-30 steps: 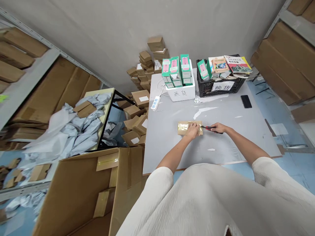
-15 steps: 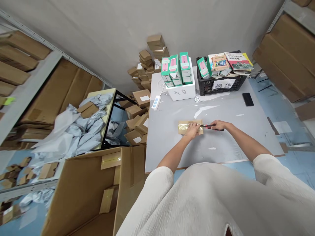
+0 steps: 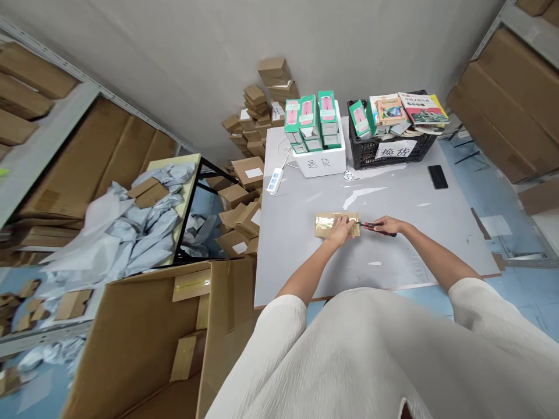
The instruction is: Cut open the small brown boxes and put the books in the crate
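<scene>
Bare grey wall [image 3: 174, 46] closes off the far side of the room, and in front of it stands a pale counter [image 3: 297, 256], with one large open carton [image 3: 231, 326] at its near left. Around the middle of the counter lies one small cardboard box [image 3: 323, 224], flat, with shiny tape across its top. From where I stand, the left hand [image 3: 343, 229] is laid over the right part of that box, fingers on top; whether they also grip an edge, I cannot tell. The right hand [image 3: 388, 226] is closed around one red-and-black tool [image 3: 369, 225], whose tip meets the box's right end. I'd judge the box light and fairly stiff, not fragile outside, a little slippery where the tape runs; the two long sides look the best place to take hold. The tool seems rigid and light, best held by its handle. Farther back I count one white bin [image 3: 323, 164], three green-and-pink boxes [image 3: 308, 119] standing highest in it with others partly hidden below, one black crate [image 3: 362, 157] with several books [image 3: 423, 110], one phone [image 3: 438, 177] at right and one power strip [image 3: 275, 181] at left.
</scene>
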The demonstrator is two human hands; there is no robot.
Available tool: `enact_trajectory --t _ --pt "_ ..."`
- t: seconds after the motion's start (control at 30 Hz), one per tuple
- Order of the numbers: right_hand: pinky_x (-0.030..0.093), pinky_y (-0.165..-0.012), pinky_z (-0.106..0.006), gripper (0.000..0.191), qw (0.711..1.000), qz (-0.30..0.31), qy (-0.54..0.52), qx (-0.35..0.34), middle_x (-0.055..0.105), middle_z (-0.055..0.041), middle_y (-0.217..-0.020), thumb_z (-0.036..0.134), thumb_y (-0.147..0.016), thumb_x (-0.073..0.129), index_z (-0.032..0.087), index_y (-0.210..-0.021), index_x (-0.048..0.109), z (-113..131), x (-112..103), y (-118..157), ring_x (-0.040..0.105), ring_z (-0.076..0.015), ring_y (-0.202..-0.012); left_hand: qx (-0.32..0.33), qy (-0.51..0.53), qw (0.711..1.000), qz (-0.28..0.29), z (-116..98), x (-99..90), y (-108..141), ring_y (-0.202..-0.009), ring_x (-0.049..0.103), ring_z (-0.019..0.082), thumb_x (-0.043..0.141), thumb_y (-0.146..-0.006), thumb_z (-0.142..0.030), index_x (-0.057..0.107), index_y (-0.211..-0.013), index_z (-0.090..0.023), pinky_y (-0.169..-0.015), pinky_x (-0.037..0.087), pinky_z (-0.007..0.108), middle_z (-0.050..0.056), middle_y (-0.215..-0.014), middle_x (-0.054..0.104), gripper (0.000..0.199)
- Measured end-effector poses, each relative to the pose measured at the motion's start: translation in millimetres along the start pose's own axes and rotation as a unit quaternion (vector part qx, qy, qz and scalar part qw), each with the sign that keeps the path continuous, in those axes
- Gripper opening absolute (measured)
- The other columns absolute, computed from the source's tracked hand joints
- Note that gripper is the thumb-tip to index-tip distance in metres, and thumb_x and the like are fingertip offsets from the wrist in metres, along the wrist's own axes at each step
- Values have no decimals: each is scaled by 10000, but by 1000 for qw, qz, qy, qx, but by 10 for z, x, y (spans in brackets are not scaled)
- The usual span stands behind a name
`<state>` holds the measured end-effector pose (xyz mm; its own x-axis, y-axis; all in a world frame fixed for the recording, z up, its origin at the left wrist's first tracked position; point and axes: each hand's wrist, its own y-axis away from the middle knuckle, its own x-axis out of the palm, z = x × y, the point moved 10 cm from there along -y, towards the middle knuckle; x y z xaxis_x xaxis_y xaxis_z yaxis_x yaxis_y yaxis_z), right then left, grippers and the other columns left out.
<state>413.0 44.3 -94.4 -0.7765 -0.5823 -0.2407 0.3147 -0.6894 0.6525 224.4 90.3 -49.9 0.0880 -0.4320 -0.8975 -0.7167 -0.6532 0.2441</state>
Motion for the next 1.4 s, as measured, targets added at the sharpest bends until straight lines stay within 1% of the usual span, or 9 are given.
enact_trajectory --t 0.13,0.27,0.47,0.57,0.67,0.87,0.97,1.1,1.4 --pt "503 -598 -243 437 1000 8 -11 -3 707 16 -744 599 -868 795 233 -1106 818 70 107 21 689 -166 -687 3 4 1000 -9 16 -20 6 -1255 566 330 838 -898 -290 584 -1338 -255 -1153 447 505 112 -1354 541 509" --pt "540 -619 -251 370 997 -55 -43 11 768 -35 -844 533 -958 738 196 -1109 755 31 -43 184 722 -187 -738 15 30 999 -31 16 -61 63 -1322 553 354 819 -909 -334 544 -1416 -248 -1206 418 551 130 -1368 556 583" --pt "508 -591 -230 398 991 -133 -27 -14 791 -52 -957 543 -1018 659 203 -1219 706 66 -188 384 701 -162 -705 -42 61 993 -97 135 -235 53 -1280 587 319 486 -1072 -227 512 -1493 -242 -1094 512 474 159 -1460 542 422" --pt "546 -677 -256 439 986 -164 -5 -41 788 -51 -955 550 -1058 573 203 -1281 723 162 -199 411 685 -166 -729 -84 44 988 -121 229 -325 -18 -1309 573 325 480 -1056 -187 552 -1438 -241 -1085 512 470 165 -1514 524 393" --pt "575 -806 -311 477 980 -182 46 -61 796 -59 -1028 521 -1104 455 228 -1342 747 250 -198 431 705 -198 -816 -82 17 988 -127 258 -364 -99 -1428 508 343 545 -1019 -174 564 -1420 -247 -1210 419 520 168 -1536 536 407" --pt "529 -925 -339 425 948 -203 222 -108 768 -82 -1155 425 -1069 566 315 -1437 748 460 -119 463 700 -266 -1036 -46 -9 995 -88 244 -271 -176 -1581 396 347 582 -963 -141 512 -1528 -235 -1341 208 607 187 -1634 507 577" --pt "518 -883 -321 452 940 -188 263 -108 745 -87 -1186 400 -1061 598 349 -1495 715 494 -38 443 699 -261 -1018 -13 -17 997 -75 178 -233 -181 -1553 431 353 588 -940 -141 501 -1563 -230 -1345 201 607 198 -1620 526 636" --pt "513 -860 -308 479 930 -199 295 -93 714 -87 -1238 374 -1056 610 370 -1530 687 481 -18 431 699 -258 -1039 -24 -38 997 -68 165 -156 -187 -1523 467 348 549 -928 -117 423 -1644 -196 -1325 258 579 213 -1587 556 731" --pt "521 -896 -311 484 919 -237 302 -93 690 -112 -1294 386 -1103 530 313 -1564 654 485 55 436 691 -255 -1079 -55 -17 995 -80 165 1 -140 -1666 330 353 429 -961 -85 361 -1718 -173 -1358 202 631 223 -1736 437 765"
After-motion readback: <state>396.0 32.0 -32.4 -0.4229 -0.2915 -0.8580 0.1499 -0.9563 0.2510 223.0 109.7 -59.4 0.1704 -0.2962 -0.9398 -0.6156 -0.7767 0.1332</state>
